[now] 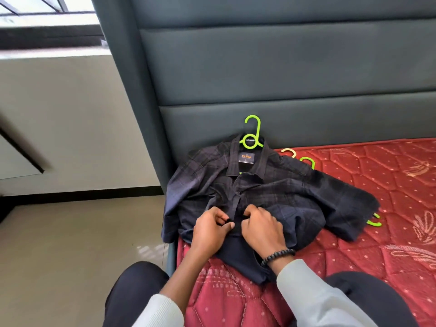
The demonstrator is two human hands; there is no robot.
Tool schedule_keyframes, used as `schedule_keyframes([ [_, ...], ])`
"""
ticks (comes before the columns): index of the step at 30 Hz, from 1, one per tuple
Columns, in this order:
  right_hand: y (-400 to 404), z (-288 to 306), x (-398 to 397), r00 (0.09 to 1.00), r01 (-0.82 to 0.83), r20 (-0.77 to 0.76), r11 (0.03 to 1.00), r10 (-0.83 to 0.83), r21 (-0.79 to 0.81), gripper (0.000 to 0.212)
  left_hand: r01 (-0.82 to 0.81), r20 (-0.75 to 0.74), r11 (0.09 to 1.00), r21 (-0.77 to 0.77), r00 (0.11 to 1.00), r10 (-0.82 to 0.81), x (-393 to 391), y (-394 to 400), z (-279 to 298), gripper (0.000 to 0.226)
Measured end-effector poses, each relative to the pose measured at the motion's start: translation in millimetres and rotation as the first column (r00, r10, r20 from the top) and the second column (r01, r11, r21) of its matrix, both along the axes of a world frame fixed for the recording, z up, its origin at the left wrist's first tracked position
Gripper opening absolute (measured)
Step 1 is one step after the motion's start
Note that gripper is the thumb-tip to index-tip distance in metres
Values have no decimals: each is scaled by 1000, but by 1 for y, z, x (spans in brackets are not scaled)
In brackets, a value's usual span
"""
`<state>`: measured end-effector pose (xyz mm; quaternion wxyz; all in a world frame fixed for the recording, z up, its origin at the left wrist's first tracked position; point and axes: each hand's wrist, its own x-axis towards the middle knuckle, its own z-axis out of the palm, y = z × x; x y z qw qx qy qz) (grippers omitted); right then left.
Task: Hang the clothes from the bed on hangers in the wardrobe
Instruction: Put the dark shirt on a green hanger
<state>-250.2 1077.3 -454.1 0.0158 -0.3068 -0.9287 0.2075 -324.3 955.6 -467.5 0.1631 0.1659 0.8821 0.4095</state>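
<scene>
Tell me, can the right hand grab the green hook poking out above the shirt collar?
Probably yes. The green hook sticks up uncovered against the headboard, but the right hand is busy pinching the shirt and must let go first.

shirt (pixel 259 190) collar label (pixel 246 158) bears orange script, too small to read

A dark navy checked shirt (pixel 266 187) lies face up on the red quilted bed (pixel 389 185), its collar toward the headboard and a label showing inside the neck. A green hanger (pixel 252 135) sits inside the shirt, its hook sticking out above the collar against the headboard. The shirt's front is partly closed, and its sleeves spread rumpled to both sides. More hangers lie under its right side: a cream hook (pixel 289 152), a green hook (pixel 308 161) and a green end (pixel 374 220) peeking out.
</scene>
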Motion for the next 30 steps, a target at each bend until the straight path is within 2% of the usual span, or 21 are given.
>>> schedule_keyframes([
  [3,1,4,5,997,11,-79,990,-22,-140,21,-27,81,982,188,997,12,5,-10,-7,17],
  [8,1,1,16,941,86,-297,965,-160,-247,10,31,45,976,215,998,-42,0,-10,-13,4],
  [10,1,-2,16,881,138,-366,903,-300,-407,8,45,18,979,199,999,-50,-2,-7,-15,5],
  [12,-5,-5,13,846,148,-337,788,-414,-597,7,40,-50,982,184,998,-31,-3,-3,-16,7],
  [14,-10,-10,10,843,117,-327,738,-427,-664,11,53,-92,976,210,995,-34,0,1,-15,8],
  [16,-12,-12,6,842,99,-360,771,-402,-629,13,70,-66,968,240,996,-56,1,3,-14,6],
  [20,-14,-10,4,887,120,-359,894,-292,-432,11,22,65,949,313,997,-44,-3,1,-14,6],
  [24,-17,-9,4,905,74,-365,925,-220,-373,6,-21,174,932,362,984,-45,-6,0,-14,4],
  [30,-14,-7,6,926,54,-343,954,-159,-296,5,-28,228,921,390,971,-67,-8,1,-17,4],
])
